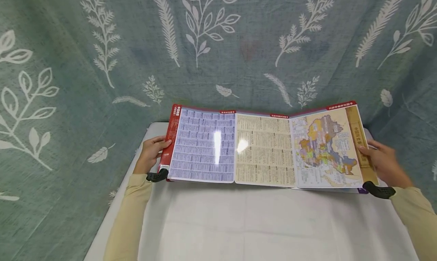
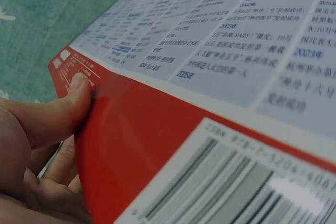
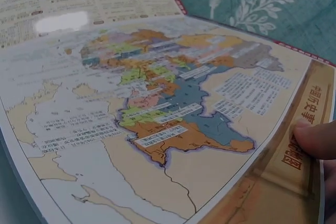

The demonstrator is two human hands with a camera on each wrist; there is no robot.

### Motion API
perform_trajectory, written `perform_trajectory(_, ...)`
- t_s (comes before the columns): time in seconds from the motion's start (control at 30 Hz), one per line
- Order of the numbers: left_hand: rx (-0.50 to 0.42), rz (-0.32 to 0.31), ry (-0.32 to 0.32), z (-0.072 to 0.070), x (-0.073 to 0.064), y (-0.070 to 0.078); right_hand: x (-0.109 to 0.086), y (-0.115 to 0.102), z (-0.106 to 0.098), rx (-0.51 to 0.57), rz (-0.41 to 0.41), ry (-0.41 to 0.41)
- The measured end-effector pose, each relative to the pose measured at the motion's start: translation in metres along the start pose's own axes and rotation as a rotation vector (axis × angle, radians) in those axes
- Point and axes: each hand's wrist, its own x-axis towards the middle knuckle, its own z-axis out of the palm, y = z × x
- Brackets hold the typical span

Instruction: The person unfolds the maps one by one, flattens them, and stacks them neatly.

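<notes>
A glossy fold-out map is spread wide between both hands, over the white table. Its left panel carries blue-tinted text columns, the middle panel is cream with text, and the right panel shows a coloured map. My left hand grips the red left edge, thumb on the front and fingers behind, as the left wrist view shows. A barcode label is printed on that red strip. My right hand pinches the brown right edge, its thumb on the printed strip; its other fingers are mostly hidden behind.
A white-covered table lies below the sheet. Behind and to both sides hangs a green curtain with white leaf patterns. Black straps sit at both wrists, next to beige sleeves.
</notes>
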Motion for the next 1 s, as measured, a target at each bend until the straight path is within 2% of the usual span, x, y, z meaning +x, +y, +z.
perform_trajectory(0.1, 0.042, 0.002, 0.027, 0.000, 0.005, -0.006, 0.006, 0.001, 0.006, -0.204, -0.054, 0.037)
perform_trajectory(0.2, 0.037, -0.011, 0.037, 0.003, 0.009, -0.012, 0.011, 0.002, 0.011, -0.432, -0.147, 0.073)
perform_trajectory(0.33, 0.033, -0.021, 0.030, 0.010, 0.012, -0.018, 0.016, 0.004, 0.012, -0.615, -0.233, 0.143)
perform_trajectory(0.47, 0.062, -0.035, 0.017, 0.016, 0.013, -0.025, 0.020, 0.012, 0.009, -0.668, -0.164, 0.154)
perform_trajectory(0.6, 0.091, -0.077, 0.032, 0.017, 0.012, -0.036, 0.021, 0.022, 0.005, -0.690, -0.080, 0.076)
perform_trajectory(0.7, 0.104, -0.099, 0.061, 0.017, 0.011, -0.045, 0.020, 0.030, 0.004, -0.705, -0.061, 0.047)
perform_trajectory(0.8, 0.118, -0.085, 0.071, 0.020, 0.010, -0.051, 0.019, 0.038, 0.004, -0.745, -0.043, 0.063)
perform_trajectory(0.87, 0.123, -0.054, 0.063, 0.023, 0.010, -0.052, 0.020, 0.044, 0.005, -0.771, -0.047, 0.082)
perform_trajectory(1.0, 0.220, 0.002, 0.066, 0.030, 0.010, -0.049, 0.020, 0.054, 0.007, -0.814, -0.097, 0.104)
